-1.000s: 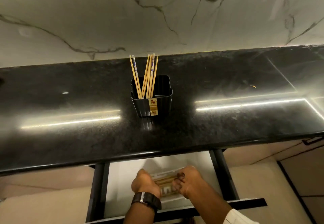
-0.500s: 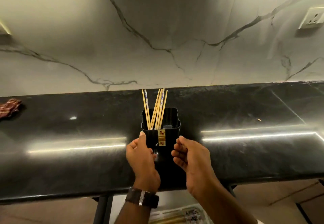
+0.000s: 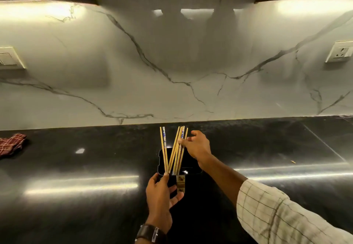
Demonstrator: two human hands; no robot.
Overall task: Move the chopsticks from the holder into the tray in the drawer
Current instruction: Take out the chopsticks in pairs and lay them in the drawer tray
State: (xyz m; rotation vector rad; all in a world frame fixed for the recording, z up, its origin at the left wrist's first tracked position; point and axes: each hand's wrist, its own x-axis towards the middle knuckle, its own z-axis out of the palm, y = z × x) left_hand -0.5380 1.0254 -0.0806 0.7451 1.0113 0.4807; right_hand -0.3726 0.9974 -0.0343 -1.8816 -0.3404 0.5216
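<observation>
A black rectangular holder (image 3: 191, 164) stands on the dark countertop (image 3: 76, 196), with several wooden chopsticks (image 3: 176, 152) leaning upright in it. My left hand (image 3: 161, 196) wraps the holder's near left side, fingers around its wall. My right hand (image 3: 196, 146) reaches over the holder from the right, its fingertips pinching the upper part of the right-hand bunch of chopsticks. Two chopsticks (image 3: 163, 148) stand apart at the left. The drawer and its tray are out of view.
A red checked cloth (image 3: 11, 144) lies at the counter's far left. The marble wall carries a socket (image 3: 340, 51) on the right and a switch plate (image 3: 9, 58) on the left. A small crumb (image 3: 292, 161) sits on the counter at right.
The view has tilted up, so the drawer is out of sight. My hands rose from the drawer to the holder; the left now holds it and the right has closed on the chopsticks.
</observation>
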